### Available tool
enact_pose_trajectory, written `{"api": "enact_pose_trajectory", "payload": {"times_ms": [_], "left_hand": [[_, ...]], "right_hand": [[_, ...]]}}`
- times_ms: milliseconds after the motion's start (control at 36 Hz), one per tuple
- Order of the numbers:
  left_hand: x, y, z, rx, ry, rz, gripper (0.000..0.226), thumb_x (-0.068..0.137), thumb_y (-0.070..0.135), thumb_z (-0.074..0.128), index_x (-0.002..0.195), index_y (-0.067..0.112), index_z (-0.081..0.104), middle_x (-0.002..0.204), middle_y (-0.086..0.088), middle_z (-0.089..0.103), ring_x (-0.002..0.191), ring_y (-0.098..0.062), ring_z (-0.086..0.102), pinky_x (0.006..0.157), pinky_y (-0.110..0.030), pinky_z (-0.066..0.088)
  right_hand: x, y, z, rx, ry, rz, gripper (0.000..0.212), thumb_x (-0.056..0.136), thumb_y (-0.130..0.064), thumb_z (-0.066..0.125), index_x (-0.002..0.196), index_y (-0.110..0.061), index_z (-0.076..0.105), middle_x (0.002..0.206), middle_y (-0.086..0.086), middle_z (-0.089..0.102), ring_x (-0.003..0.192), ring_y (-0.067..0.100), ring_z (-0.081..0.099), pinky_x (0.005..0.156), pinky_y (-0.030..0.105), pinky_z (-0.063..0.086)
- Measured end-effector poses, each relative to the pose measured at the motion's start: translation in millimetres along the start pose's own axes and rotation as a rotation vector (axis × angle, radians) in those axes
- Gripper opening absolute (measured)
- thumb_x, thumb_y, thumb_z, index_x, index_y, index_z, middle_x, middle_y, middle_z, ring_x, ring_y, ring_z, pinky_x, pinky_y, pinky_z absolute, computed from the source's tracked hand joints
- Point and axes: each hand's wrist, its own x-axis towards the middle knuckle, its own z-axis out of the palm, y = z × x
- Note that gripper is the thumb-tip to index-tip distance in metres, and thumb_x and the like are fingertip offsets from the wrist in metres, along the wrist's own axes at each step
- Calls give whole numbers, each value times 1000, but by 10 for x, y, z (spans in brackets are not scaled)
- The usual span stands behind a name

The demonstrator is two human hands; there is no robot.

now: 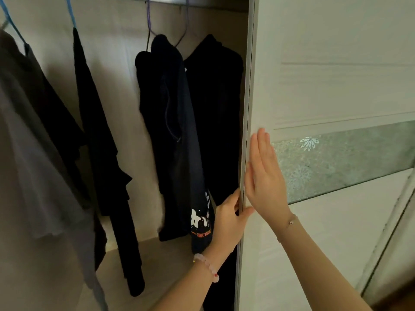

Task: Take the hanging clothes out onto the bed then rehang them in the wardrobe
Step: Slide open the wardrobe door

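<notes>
The wardrobe stands open, with its white sliding door (325,86) on the right. My left hand (229,218) grips the door's left edge, thumb on the front and fingers behind. My right hand (265,176) lies flat on the door's face, fingers straight and together. Inside hang a grey T-shirt (33,164) on a blue hanger at far left, a long black garment (101,153), a dark navy hoodie (170,131) with white and orange print at its hem, and another black garment (215,108) against the door edge.
The door carries a frosted floral glass band (348,158). A second door panel's edge (390,243) runs down the far right. The wardrobe's pale floor (157,261) shows beneath the clothes. A purple hanger hook (148,16) hangs from the rail above.
</notes>
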Motion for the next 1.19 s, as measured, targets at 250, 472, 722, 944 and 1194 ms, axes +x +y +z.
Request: {"api": "enact_pose_trajectory", "payload": {"times_ms": [250, 472, 722, 944, 1194], "left_hand": [[240, 128, 502, -60, -108, -74, 73, 62, 58, 64, 125, 20, 58, 108, 15, 67, 100, 5, 62, 85, -9, 50], [334, 28, 745, -80, -53, -103, 63, 66, 53, 70, 119, 20, 62, 107, 9, 70, 96, -4, 67, 81, -19, 56], [404, -42, 742, -72, -90, -81, 84, 50, 75, 57, 117, 25, 61, 105, 9, 69, 96, -4, 65, 83, -18, 55], [424, -29, 736, -28, -119, -110, 51, 72, 42, 73, 118, 30, 54, 102, 18, 62, 94, 1, 60, 77, -7, 48], [431, -4, 741, -6, -129, -103, 48, 75, 34, 73, 118, 23, 55, 106, 6, 66, 95, -8, 62, 78, -13, 52]], "right_hand": [[9, 640, -238, -88, -66, 38, 58, 100, -13, 32, 149, -11, 1, 156, -2, -4, 146, 13, -3, 118, 36, 19], [26, 856, -407, -75, -80, -3, 53, 100, -22, 29, 149, -14, 13, 157, -4, 3, 146, 11, 6, 114, 33, 30], [-5, 881, -217, -100, -25, 18, 64, 99, -18, 36, 149, -21, -3, 154, -17, -16, 145, 4, -7, 102, 2, 21], [-17, 812, -224, -99, 5, 82, 61, 98, -14, 40, 148, -16, 6, 156, -8, -1, 146, 5, -2, 104, -5, 6], [-14, 750, -279, -116, 9, 68, 63, 98, -26, 36, 149, -23, 0, 154, -22, -12, 144, -1, -3, 101, 21, 44]]}}
